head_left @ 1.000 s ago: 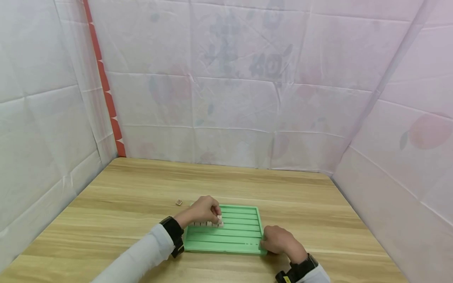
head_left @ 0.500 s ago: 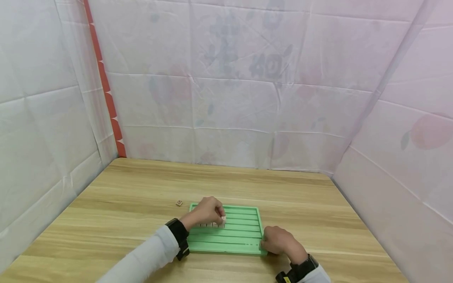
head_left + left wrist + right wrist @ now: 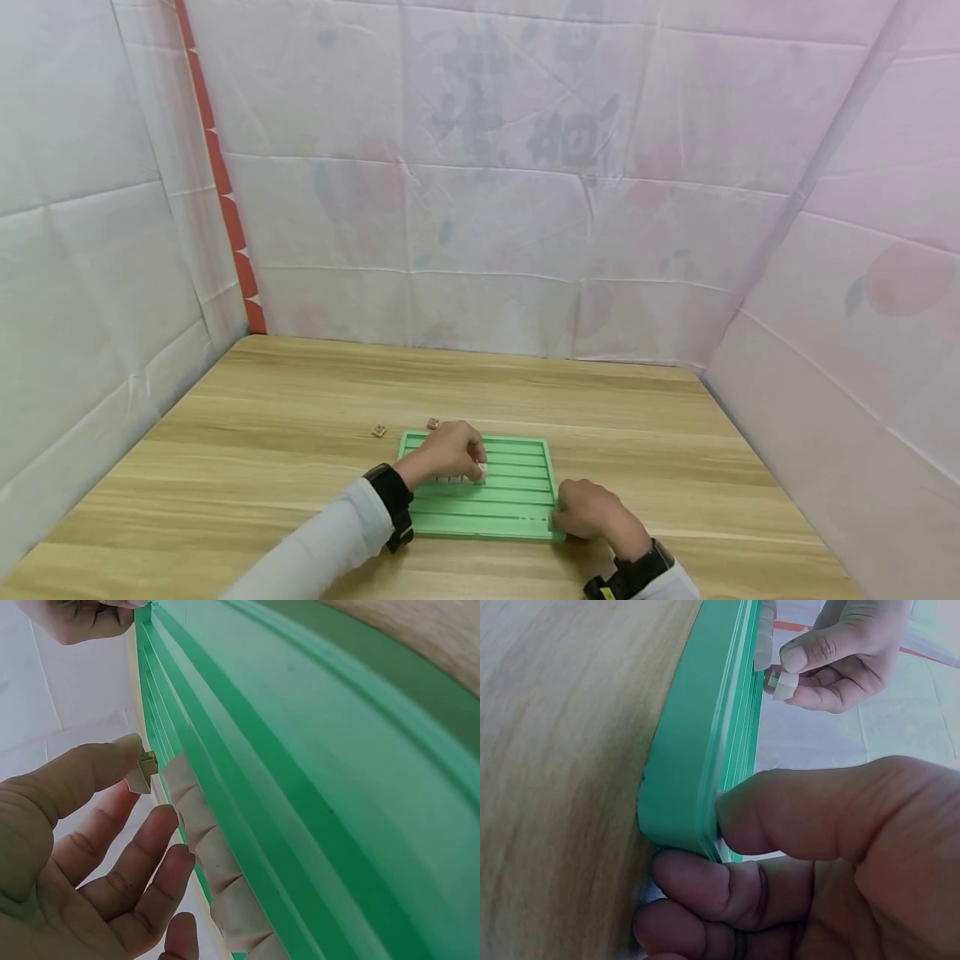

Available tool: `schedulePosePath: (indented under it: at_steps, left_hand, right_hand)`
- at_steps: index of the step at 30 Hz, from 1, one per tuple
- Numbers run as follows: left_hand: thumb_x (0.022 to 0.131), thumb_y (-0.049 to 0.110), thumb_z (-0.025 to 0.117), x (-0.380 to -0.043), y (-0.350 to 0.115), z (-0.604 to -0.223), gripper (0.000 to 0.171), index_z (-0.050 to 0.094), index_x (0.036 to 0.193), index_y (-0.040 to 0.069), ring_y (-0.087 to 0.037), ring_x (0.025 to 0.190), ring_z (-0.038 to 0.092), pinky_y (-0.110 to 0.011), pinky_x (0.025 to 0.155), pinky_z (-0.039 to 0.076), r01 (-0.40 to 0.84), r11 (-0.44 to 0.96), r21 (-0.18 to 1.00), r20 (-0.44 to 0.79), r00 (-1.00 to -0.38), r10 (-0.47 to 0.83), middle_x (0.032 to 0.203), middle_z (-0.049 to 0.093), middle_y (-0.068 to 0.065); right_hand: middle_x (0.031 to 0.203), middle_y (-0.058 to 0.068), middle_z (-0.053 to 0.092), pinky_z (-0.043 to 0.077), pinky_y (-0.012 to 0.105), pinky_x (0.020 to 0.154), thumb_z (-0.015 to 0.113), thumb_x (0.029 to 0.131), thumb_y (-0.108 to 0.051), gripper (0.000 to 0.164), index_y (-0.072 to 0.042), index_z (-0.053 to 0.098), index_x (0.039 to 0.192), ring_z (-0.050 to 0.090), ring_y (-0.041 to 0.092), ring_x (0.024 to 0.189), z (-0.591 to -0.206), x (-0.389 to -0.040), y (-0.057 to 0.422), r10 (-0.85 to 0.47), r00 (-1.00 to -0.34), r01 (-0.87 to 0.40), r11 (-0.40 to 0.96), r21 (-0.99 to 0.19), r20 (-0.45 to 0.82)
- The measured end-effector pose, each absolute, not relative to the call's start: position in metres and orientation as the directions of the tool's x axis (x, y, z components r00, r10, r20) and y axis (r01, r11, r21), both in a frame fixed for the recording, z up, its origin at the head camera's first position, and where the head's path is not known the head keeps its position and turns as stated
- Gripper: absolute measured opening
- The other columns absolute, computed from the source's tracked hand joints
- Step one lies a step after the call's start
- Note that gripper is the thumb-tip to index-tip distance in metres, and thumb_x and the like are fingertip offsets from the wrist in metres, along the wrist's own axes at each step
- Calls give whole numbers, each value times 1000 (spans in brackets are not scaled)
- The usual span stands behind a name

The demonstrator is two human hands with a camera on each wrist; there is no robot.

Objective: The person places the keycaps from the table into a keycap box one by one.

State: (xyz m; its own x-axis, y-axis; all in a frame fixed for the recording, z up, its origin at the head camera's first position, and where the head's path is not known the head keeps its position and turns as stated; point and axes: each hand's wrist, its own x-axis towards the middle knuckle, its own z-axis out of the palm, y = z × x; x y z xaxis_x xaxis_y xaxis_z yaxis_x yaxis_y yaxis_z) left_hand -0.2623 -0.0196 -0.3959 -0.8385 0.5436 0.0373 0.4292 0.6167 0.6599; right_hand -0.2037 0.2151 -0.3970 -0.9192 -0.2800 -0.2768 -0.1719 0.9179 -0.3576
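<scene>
In the head view my left hand (image 3: 447, 452) is over the green ridged tray (image 3: 501, 523). Its thumb and index finger pinch a small pale keycap (image 3: 139, 777), whose underside with a stem shows in the left wrist view. The other fingers are spread beside a row of pale keycaps (image 3: 217, 859) seated along one of the tray's grooves. The held keycap is at the end of that row, slightly apart from it in the left wrist view. My right hand (image 3: 596, 511) grips the tray's near right corner, thumb on the rim and fingers against the outer side.
Two small square pieces, one brownish keycap (image 3: 379, 430) and another keycap (image 3: 432, 423), lie on the wooden table (image 3: 300, 400) behind the tray. White cloth walls (image 3: 480, 208) stand around the table's back and sides.
My left hand has shifted right along the row with the keycap, uncovering more of the tray's left side and the second loose keycap behind it. My right hand stays at the corner.
</scene>
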Motion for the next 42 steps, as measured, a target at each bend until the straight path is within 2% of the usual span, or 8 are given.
schedulePosePath:
  at_steps: [16, 42]
  left_hand:
    - [69, 2, 78, -262, -16, -399, 15, 68, 71, 13, -7, 62, 49, -25, 58, 43, 438, 634, 637, 25, -834, 550, 67, 55, 10]
    - [65, 6, 82, -265, -15, -406, 19, 66, 66, 16, -5, 58, 47, -23, 58, 40, 467, 676, 570, 33, -835, 549, 61, 53, 13]
  right_hand:
    - [56, 4, 47, 29, 26, 48, 60, 81, -6, 15, -5, 53, 67, 39, 15, 49, -396, -202, 214, -277, -920, -169, 918, -358, -277]
    - [56, 4, 45, 28, 27, 47, 59, 80, -6, 14, -5, 53, 67, 39, 15, 48, -396, -206, 216, -275, -914, -161, 921, -354, -299]
